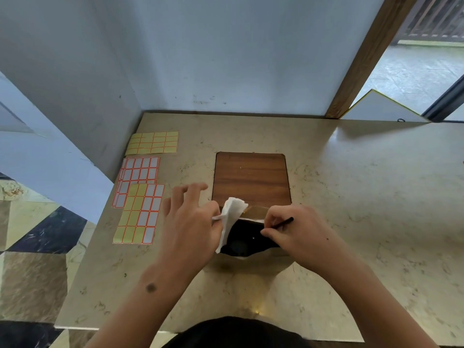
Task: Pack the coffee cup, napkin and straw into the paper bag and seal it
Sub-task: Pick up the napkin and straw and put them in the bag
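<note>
- A broad, polished beige marble-patterned desk (351, 197) fills the view, with a flat, rounded-corner wood-grain panel (251, 177) set at its centre.
- Sheets of yellow and white peel-off labels with orange borders (140, 197) lie flat on the desk's left side, likely for sealing later.
- Near the front edge stands the open brown paper bag (258, 211), its inside dark; the cup cannot be made out.
- The left hand (190, 227) pinches a soft, crumpled white napkin (231, 219) at the bag's mouth, other fingers spread.
- The right hand (298, 234), curled shut, grips a thin black straw (285, 222) over the opening.
- Packing appears underway; next, both items need lowering fully inside.
</note>
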